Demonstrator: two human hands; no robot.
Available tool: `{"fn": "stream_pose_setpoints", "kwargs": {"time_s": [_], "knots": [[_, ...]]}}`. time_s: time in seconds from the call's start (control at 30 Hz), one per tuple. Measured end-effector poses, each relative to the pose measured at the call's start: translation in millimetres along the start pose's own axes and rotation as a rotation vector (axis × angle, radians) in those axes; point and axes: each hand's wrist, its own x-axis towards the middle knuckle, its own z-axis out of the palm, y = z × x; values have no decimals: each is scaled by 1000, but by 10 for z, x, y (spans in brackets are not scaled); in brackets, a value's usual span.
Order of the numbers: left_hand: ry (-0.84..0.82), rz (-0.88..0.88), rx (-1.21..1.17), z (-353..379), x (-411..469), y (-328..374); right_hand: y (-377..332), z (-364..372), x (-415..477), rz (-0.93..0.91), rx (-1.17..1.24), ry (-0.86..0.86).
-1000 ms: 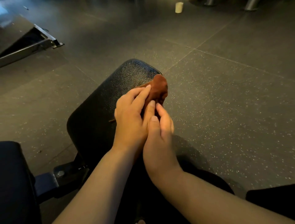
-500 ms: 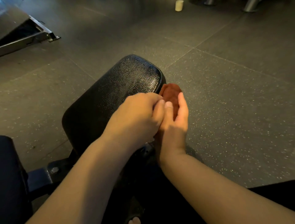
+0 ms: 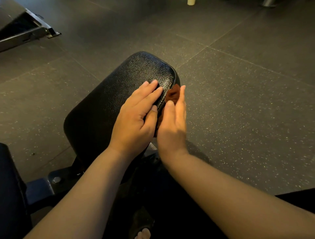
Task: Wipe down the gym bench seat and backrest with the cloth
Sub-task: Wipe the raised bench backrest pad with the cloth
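The black textured bench seat pad [image 3: 109, 100] stretches away from me toward the floor. My left hand [image 3: 136, 117] rests flat on its right side with the fingers straight. A brown cloth [image 3: 173, 94] sits against the pad's right side edge. My right hand [image 3: 173, 122] presses on the cloth with straight fingers, palm turned toward the pad. Most of the cloth is hidden between my right hand and the pad.
Another black pad [image 3: 10, 192] is at the lower left, joined by a dark metal frame with a bolt [image 3: 56, 180]. A grey metal equipment base [image 3: 25, 32] lies at the upper left. A pale cup-like object [image 3: 191, 2] stands far back on the speckled rubber floor [image 3: 247, 102].
The cloth went from the top of the pad over its right edge to the side. My left hand has uncurled and now lies flat on the pad; my right hand followed the cloth.
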Motion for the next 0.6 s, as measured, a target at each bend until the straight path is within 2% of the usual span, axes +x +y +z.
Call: {"fn": "stream_pose_setpoints", "kwargs": {"time_s": [0.17, 0.27, 0.4, 0.5, 0.6], "knots": [[-3, -40, -68, -24, -6, -17, 50, 166, -364, 1, 21, 5], [21, -19, -51, 0, -10, -28, -11, 140, 209, -16, 28, 160], [-10, -46, -67, -13, -4, -21, -153, 4, 790, -12, -47, 126], [1, -42, -84, -15, 3, -42, -83, 106, 315, -68, 32, 144], [13, -42, -115, -17, -3, -53, 87, 203, -412, -48, 45, 39]]}}
